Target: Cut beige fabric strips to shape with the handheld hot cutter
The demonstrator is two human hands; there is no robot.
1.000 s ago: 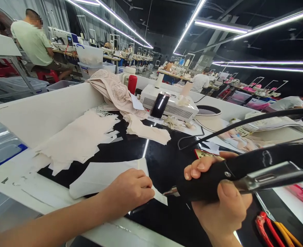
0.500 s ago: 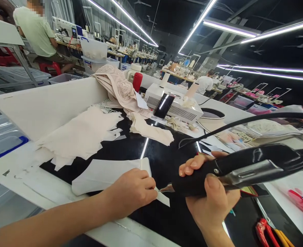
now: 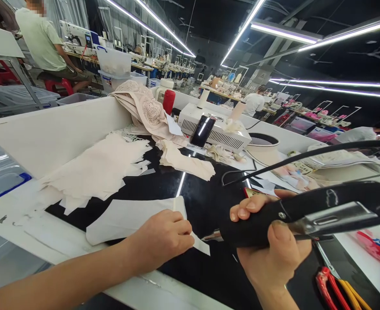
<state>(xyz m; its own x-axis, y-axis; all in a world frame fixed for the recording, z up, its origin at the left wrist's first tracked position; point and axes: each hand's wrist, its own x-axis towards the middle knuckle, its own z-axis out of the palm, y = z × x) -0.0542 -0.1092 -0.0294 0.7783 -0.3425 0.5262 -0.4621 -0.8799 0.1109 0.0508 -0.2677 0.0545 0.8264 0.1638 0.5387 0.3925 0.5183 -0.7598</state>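
My left hand (image 3: 164, 239) is observed with fingers curled, pinching the narrow strip (image 3: 203, 247) at the right edge of the white cloth (image 3: 122, 219), flat on the black worktop (image 3: 193, 277). My right hand (image 3: 270, 271) is clenched round a black tool (image 3: 251, 228), its metal tip (image 3: 215, 235) directed at the strip (contact cannot be confirmed). Pale cloth pile (image 3: 93, 168): beyond, to the left.

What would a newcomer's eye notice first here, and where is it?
Probably the bulky black tool in the right hand at lower right, its metal tip pointing left toward a white flat piece. The left hand is on that piece, near front centre. Behind it, to the left, lies a jagged-edged pile of pale pieces.
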